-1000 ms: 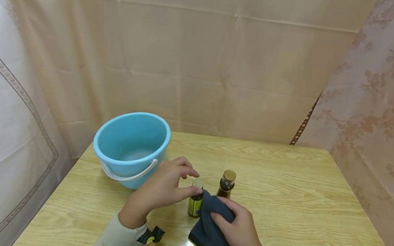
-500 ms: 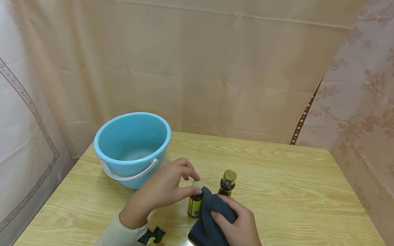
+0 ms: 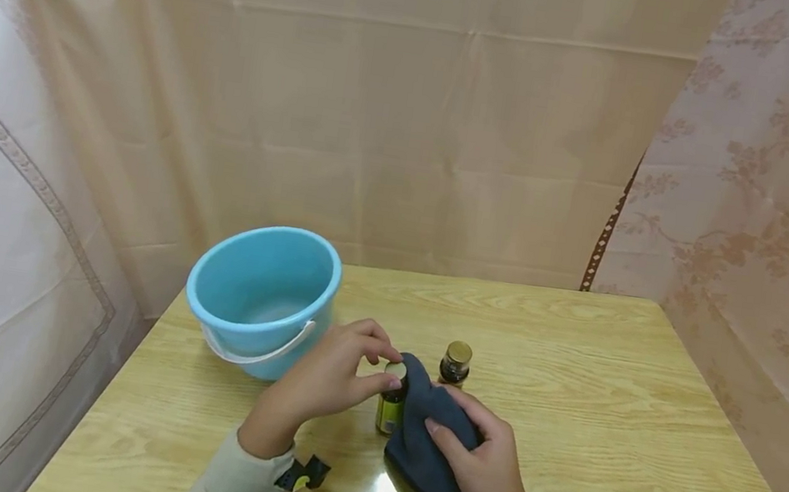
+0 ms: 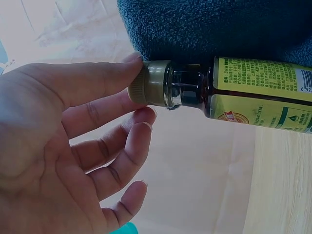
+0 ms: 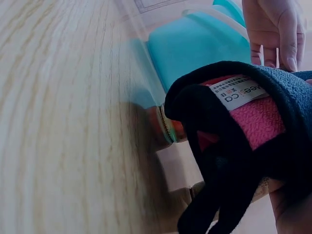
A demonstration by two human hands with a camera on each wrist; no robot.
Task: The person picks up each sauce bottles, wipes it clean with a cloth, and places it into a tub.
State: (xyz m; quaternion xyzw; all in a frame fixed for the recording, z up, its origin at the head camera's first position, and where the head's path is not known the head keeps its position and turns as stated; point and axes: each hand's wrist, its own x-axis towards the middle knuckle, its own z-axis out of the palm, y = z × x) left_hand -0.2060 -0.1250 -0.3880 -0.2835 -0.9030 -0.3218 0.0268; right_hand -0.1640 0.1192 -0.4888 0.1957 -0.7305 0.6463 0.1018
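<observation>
Small yellow-labelled bottle (image 3: 391, 401) stands upright on the surface (image 3: 606, 410), cap pinched between thumb and forefinger of the left hand (image 3: 327, 375). Dark blue cloth (image 3: 424, 435) is pressed against the bottle's far side, the fingers (image 3: 440, 431) of the right hand (image 3: 484, 469) curled round it. Second bottle (image 3: 455, 364), gold-capped, stands just beyond the cloth. Blue bucket (image 3: 262, 295) sits near, beyond the left fingers.

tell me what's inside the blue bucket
The head view shows only the blue bucket's pale inner wall and part of its floor, with nothing lying there. The near part of the floor is hidden behind the front rim, so whether something small sits there cannot be seen.
</observation>
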